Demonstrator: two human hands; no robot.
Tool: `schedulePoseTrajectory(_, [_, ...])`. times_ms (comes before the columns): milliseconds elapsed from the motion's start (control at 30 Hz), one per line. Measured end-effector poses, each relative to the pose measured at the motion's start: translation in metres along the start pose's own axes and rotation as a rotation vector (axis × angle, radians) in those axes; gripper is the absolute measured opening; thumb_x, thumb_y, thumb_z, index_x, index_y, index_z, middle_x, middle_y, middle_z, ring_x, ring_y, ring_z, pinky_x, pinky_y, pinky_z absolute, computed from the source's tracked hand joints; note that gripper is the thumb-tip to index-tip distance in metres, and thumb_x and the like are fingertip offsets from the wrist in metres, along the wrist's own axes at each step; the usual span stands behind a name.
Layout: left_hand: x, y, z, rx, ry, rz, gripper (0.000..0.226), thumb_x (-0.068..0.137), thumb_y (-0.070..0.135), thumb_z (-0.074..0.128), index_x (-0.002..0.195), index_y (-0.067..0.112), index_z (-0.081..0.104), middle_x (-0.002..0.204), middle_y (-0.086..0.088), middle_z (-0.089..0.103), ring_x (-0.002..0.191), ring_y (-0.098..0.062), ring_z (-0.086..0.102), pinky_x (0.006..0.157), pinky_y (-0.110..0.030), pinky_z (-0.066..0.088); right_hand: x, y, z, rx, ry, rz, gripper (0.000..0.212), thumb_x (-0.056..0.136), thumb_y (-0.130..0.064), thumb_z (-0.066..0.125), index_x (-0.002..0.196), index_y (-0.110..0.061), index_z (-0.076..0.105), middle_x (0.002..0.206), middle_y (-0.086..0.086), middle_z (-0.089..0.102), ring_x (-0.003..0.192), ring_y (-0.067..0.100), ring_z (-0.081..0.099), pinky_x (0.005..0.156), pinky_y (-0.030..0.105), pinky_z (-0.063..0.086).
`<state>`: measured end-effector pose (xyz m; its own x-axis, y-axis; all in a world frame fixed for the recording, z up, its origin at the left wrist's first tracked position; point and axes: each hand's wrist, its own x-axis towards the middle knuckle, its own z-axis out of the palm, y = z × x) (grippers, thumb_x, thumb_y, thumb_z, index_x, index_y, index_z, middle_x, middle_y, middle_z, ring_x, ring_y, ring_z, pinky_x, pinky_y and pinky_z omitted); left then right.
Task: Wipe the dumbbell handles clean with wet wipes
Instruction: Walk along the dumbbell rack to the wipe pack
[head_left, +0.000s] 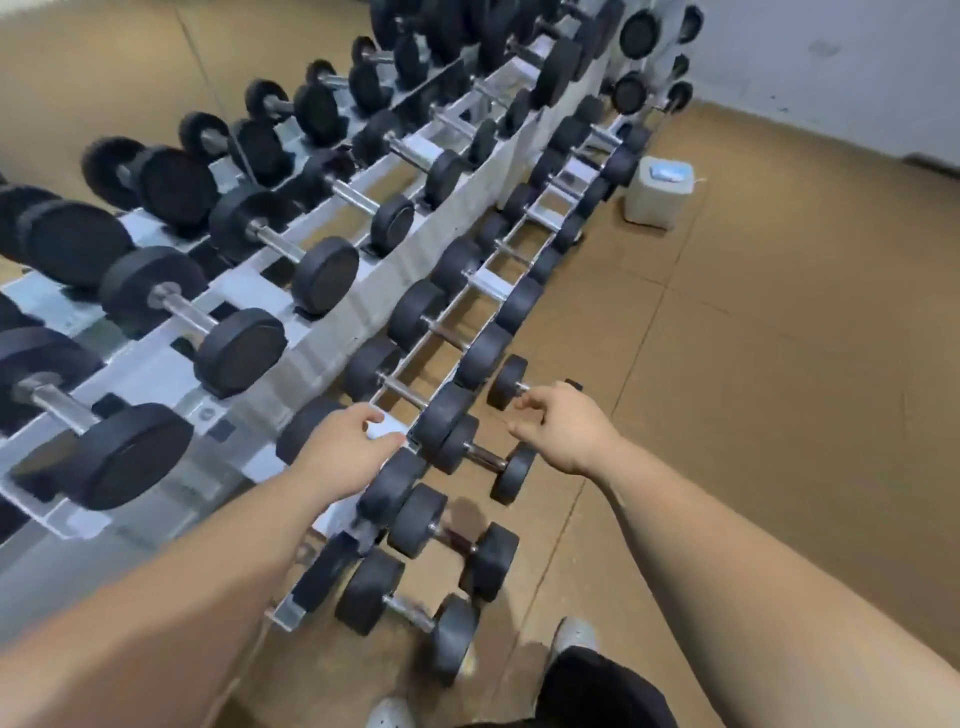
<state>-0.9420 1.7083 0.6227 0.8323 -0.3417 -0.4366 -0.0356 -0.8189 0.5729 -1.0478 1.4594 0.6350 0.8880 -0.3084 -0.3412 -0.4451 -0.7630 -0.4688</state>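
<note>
Head view, looking down along a dumbbell rack (363, 291). The left hand (348, 447) reaches over the lowest tier and pinches a white wet wipe (383, 430) between thumb and fingers. The right hand (563, 426) has its fingers curled round the handle of a small dumbbell (506, 382), held just beside the rack's outer edge; the far head is mostly hidden behind the hand. Three more dumbbells (483, 460) lie on the brown floor (779, 364) against the rack, below the hands. A pale wipes tub (655, 200) stands on the floor near the rack's far end.
</note>
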Motion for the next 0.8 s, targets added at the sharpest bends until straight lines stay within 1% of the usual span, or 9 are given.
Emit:
schedulePoseTrajectory(133, [0.029,0.09,0.049,0.027,-0.07,0.109,0.042,0.092,0.045,0.065,0.127,0.025,0.058,0.116,-0.001,0.065,0.099,-0.022,0.064,0.093,-0.041,0.053,-0.002,0.092,-0.035,0.078,0.077,0.112,0.038,0.089,-0.046,0.067,0.122,-0.029,0.064,0.116,-0.001,0.055,0.105,0.021,0.058,0.094,0.036,0.049])
schedulePoseTrajectory(233, [0.06,0.162,0.103,0.107,-0.106,0.174,0.035,0.093,0.042,0.066,0.122,0.023,0.061,0.112,0.0,0.067,0.102,-0.02,0.062,0.096,-0.039,0.051,0.011,0.176,-0.071,0.134,0.128,0.17,0.039,0.089,-0.043,0.068,0.123,-0.025,0.065,0.113,0.002,0.054,0.106,0.024,0.058,0.094,0.034,0.048])
schedulePoseTrajectory(300, [0.083,0.215,0.14,0.128,-0.094,0.184,0.033,0.094,0.04,0.066,0.12,0.021,0.06,0.111,0.004,0.063,0.102,-0.017,0.059,0.092,-0.034,0.047,0.023,0.233,-0.098,0.174,0.141,0.195,0.039,0.089,-0.044,0.068,0.123,-0.026,0.065,0.113,0.002,0.053,0.105,0.026,0.058,0.094,0.034,0.048])
schedulePoseTrajectory(367, [0.099,0.269,0.173,0.143,-0.093,0.161,0.032,0.096,0.038,0.065,0.122,0.02,0.059,0.111,0.003,0.06,0.101,-0.016,0.056,0.088,-0.03,0.042,0.03,0.287,-0.129,0.186,0.112,0.225,0.041,0.089,-0.045,0.067,0.125,-0.025,0.063,0.12,0.004,0.054,0.111,0.027,0.058,0.096,0.032,0.046])
schedulePoseTrajectory(467, [0.12,0.345,0.209,0.142,-0.108,0.152,0.038,0.094,0.041,0.065,0.124,0.019,0.06,0.115,-0.002,0.065,0.102,-0.02,0.062,0.082,-0.03,0.048,0.04,0.355,-0.185,0.167,0.07,0.247,0.046,0.09,-0.047,0.065,0.13,-0.025,0.062,0.13,0.005,0.053,0.119,0.027,0.056,0.098,0.031,0.044])
schedulePoseTrajectory(567, [0.148,0.419,0.231,0.126,-0.086,0.193,0.047,0.093,0.043,0.066,0.132,0.018,0.056,0.117,-0.002,0.063,0.102,-0.02,0.06,0.078,-0.03,0.044,0.064,0.406,-0.242,0.172,0.105,0.261,0.046,0.09,-0.048,0.064,0.13,-0.025,0.061,0.138,0.01,0.053,0.127,0.027,0.053,0.102,0.031,0.043])
schedulePoseTrajectory(667, [0.19,0.483,0.248,0.126,-0.092,0.227,0.05,0.094,0.044,0.065,0.135,0.02,0.053,0.119,-0.001,0.061,0.096,-0.016,0.059,0.071,-0.026,0.044,0.098,0.446,-0.29,0.195,0.137,0.256,0.044,0.091,-0.046,0.064,0.13,-0.024,0.061,0.138,0.009,0.053,0.128,0.026,0.051,0.101,0.029,0.04])
schedulePoseTrajectory(700, [0.208,0.501,0.253,0.135,-0.096,0.234,0.051,0.093,0.046,0.065,0.135,0.02,0.053,0.123,-0.001,0.061,0.099,-0.017,0.059,0.073,-0.026,0.045,0.111,0.458,-0.303,0.21,0.142,0.262,0.043,0.091,-0.046,0.065,0.129,-0.025,0.061,0.138,0.008,0.052,0.128,0.025,0.051,0.101,0.029,0.039])
schedulePoseTrajectory(800, [0.269,0.55,0.272,0.146,-0.118,0.251,0.052,0.092,0.049,0.065,0.135,0.022,0.055,0.132,-0.003,0.06,0.114,-0.021,0.058,0.09,-0.031,0.046,0.161,0.493,-0.342,0.232,0.139,0.292,0.043,0.089,-0.048,0.065,0.128,-0.029,0.06,0.143,0.007,0.049,0.134,0.023,0.046,0.106,0.032,0.039])
